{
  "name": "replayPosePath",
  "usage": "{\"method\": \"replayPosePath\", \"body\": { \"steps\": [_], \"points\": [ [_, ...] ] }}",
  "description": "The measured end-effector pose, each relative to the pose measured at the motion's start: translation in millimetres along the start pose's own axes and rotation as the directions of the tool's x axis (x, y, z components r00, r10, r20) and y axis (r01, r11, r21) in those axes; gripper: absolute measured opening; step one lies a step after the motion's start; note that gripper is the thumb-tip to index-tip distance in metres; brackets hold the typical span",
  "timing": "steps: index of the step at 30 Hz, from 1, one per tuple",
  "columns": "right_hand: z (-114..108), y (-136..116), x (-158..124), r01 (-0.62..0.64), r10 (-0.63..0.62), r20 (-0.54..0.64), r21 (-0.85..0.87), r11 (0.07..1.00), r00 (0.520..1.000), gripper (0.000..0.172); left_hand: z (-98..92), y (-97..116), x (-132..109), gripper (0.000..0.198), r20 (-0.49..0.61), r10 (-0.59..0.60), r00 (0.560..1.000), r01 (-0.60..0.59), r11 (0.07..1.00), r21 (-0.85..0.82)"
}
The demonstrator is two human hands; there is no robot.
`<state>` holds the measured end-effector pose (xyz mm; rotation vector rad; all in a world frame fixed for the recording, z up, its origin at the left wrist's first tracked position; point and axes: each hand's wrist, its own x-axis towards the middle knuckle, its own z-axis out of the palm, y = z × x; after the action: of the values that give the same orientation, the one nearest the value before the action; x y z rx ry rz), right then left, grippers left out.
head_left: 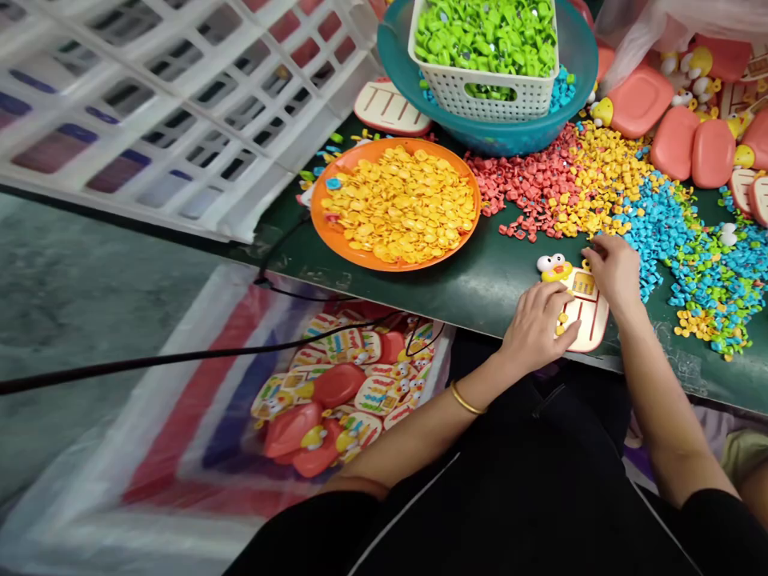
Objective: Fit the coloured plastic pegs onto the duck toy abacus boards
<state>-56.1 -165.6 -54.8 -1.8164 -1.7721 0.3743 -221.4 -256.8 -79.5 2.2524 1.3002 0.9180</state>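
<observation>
A cream toy board (590,314) with red slots and a yellow duck head (554,269) with bulging white eyes lies flat at the table's front edge. My left hand (536,330) covers its left side, thumb and fingers bent around that edge and holding it down. Small yellow pieces (562,323) show between the thumb and fingers. At the board's upper right corner, the fingertips of my right hand (617,274) are drawn together beside a small yellow part; what they pinch is too small to make out. Loose blue pieces (645,228) lie just beyond that hand.
An orange plate (321,232) of yellow discs stands left. Behind it, a teal basin (396,56) carries a white basket (456,90) of green pieces. Red pieces (540,180) are heaped mid-table. Finished-looking toys fill a striped bag (162,432) below. A black cable (198,354) crosses it.
</observation>
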Motion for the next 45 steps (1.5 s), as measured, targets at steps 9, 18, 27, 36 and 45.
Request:
{"method": "replayPosePath", "body": {
  "steps": [9,18,27,36,45],
  "points": [
    [-34,17,-44,-0.041,0.027,0.066,0.208,0.977,0.997,0.021,1.3,-1,0,0.035,-0.067,0.044,0.997,-0.043,0.999,0.009],
    [-20,19,-83,0.239,-0.241,0.035,0.047,0.970,0.970,0.030,5.7,-3,-1,0.032,-0.087,-0.003,0.996,0.001,1.000,-0.013],
    [-13,21,-9,0.017,-0.027,-0.127,-0.079,0.997,0.992,0.022,1.6,0,1,0.037,-0.003,0.015,1.000,-0.014,0.998,0.065],
    [-42,24,-22,-0.089,0.081,0.069,0.133,0.987,0.994,0.021,-0.1,1,2,0.039,-0.012,0.051,0.999,-0.050,0.997,0.064],
    [-31,11,-66,0.282,-0.281,0.109,0.003,0.959,0.954,0.025,1.5,3,1,0.036,-0.036,-0.035,0.999,0.037,0.998,0.055]
  ]
}}
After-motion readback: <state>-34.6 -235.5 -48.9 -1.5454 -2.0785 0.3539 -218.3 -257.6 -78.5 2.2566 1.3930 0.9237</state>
